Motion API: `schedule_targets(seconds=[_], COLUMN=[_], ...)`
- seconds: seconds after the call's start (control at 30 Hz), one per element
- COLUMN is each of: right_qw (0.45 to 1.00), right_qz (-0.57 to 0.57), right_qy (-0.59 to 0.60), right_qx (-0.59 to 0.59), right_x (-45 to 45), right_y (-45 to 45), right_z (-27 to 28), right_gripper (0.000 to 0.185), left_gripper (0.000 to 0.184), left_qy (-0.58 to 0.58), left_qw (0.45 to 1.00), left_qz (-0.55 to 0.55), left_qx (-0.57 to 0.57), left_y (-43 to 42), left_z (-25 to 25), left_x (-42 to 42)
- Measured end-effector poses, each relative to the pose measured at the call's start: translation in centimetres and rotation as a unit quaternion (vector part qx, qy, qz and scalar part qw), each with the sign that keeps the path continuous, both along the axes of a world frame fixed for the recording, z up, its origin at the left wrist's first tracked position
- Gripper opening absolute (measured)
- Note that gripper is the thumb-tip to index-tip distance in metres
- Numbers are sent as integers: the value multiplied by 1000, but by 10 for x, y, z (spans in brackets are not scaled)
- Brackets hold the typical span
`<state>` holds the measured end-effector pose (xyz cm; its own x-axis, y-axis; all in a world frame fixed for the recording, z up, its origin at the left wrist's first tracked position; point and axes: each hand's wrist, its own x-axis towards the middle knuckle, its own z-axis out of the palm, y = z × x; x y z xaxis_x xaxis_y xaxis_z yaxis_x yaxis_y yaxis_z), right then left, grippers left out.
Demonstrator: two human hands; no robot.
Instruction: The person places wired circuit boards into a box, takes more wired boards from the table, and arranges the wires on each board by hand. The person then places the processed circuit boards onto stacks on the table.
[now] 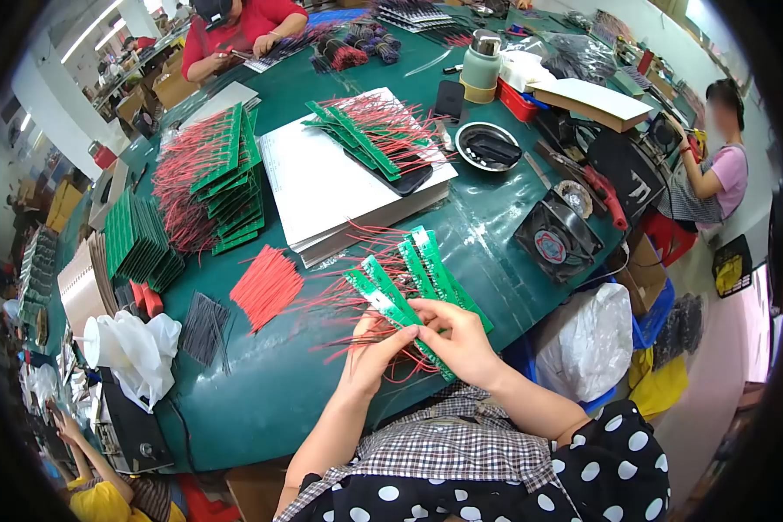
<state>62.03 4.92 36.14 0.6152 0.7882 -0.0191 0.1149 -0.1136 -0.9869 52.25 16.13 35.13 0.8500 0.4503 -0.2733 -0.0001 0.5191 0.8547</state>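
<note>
Close to the table's front edge, my left hand [376, 355] and my right hand [459, 341] are closed on a long green circuit board strip [376, 296] with red and black wires. The thumbs meet near its middle, and the strip slants down to the right. More green circuit board strips [435, 265] lie just beyond and under my right hand; whether its fingers also grip them I cannot tell. Red wires [335, 300] fan out to the left, around my left hand. A bundle of loose red wires [267, 287] and a bundle of black wires [204, 329] lie further left.
Wired boards [226, 174] are stacked at left, beside bare green boards [139, 239]. More wired boards [365, 139] and a phone [409, 180] rest on a white paper stack [300, 187]. A fan [552, 239] stands at right. A person in red [274, 17] works across the table.
</note>
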Motion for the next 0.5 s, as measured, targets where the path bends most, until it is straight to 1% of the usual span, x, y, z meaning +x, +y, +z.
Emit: schedule_targets(seconds=[0.03, 0.07, 0.1, 0.13, 0.17, 0.2, 0.23, 0.3, 0.33, 0.37, 0.43, 0.47, 0.5], right_qw=[999, 983, 948, 945, 924, 924, 922, 931, 939, 939, 978, 977, 978], right_qz=[-5, -49, -92, -139, -168, -137, -105, -93, -87, -91, -65, -42, -44], right_qy=[-48, -177, -303, -283, -327, -323, -318, -313, -298, -295, -169, -154, -151], right_qx=[-13, -27, -42, -86, -104, -150, -196, -166, -150, -148, -109, -139, -137], right_x=[-2, 2, 8, 13, 18, 22, 23, 19, 18, 19, 19, 18, 16], right_y=[-2, -4, -7, -10, -13, -18, -23, -25, -26, -26, -26, -27, -27], right_z=[5, 6, 8, 10, 7, 5, 2, -13, -13, -14, -17, -12, -11], right_gripper=[31, 28, 26, 28, 29, 31, 32, 34, 33, 33, 34, 34, 34], left_gripper=[36, 31, 31, 30, 30, 28, 28, 28, 33, 33, 33, 33, 34], left_qy=[-16, -21, -19, -4, 10, 21, 22, 27, 17, 19, 36, 39, 64], left_qw=[999, 998, 999, 1000, 1000, 1000, 1000, 995, 993, 992, 996, 996, 997], left_qz=[22, 38, 37, 27, 16, 8, 5, -29, -3, -7, -20, -22, -3], left_qx=[20, 33, 34, 15, -4, 5, 7, 87, 119, 122, 81, 83, 54], left_y=[-3, -3, -1, 3, 5, 3, 3, 2, 1, 1, 2, 4, 6], left_z=[1, 0, -1, -2, 0, 9, 7, -6, -10, -11, -5, -11, -18], left_x=[2, 5, 8, 10, 14, 16, 19, 25, 27, 28, 29, 28, 27])
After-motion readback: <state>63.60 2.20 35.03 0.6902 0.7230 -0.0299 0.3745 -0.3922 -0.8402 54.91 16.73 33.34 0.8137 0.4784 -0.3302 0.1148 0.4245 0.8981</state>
